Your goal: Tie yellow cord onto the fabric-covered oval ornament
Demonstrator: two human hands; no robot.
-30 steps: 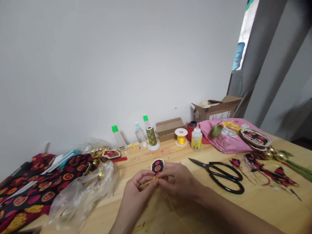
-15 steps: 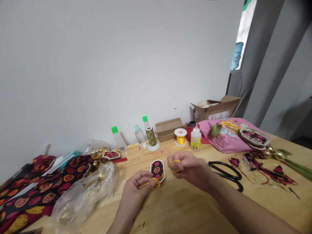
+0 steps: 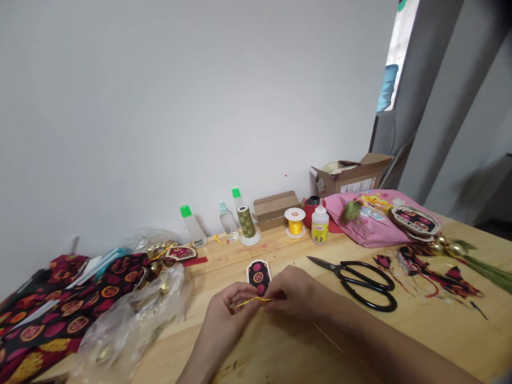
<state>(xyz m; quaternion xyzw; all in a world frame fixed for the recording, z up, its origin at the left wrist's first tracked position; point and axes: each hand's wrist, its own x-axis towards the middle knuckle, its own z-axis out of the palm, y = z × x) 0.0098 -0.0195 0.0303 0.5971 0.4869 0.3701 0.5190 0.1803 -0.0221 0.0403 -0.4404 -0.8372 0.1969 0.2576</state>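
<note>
My left hand (image 3: 228, 314) and my right hand (image 3: 294, 293) meet over the wooden table (image 3: 280, 346), both pinching a thin yellow cord (image 3: 250, 302) stretched between their fingertips. Just beyond the fingers lies a small fabric-covered ornament (image 3: 258, 274), black with red and orange dots, and the cord seems tied to its lower end. A loose tail of cord (image 3: 328, 337) trails under my right forearm.
Black scissors (image 3: 358, 282) lie to the right. Along the wall stand green-capped bottles (image 3: 191, 224), an olive thread spool (image 3: 246, 223), a yellow cord spool (image 3: 295, 223), a glue bottle (image 3: 320, 226) and cardboard boxes (image 3: 276, 208). Patterned fabric (image 3: 68, 309) and a plastic bag (image 3: 132, 320) lie left; a pink pouch (image 3: 372, 224) right.
My right hand, raised to the right with a loop of cord half a second ago, has come back down beside my left hand, drawing the cord taut. The scissors are uncovered again.
</note>
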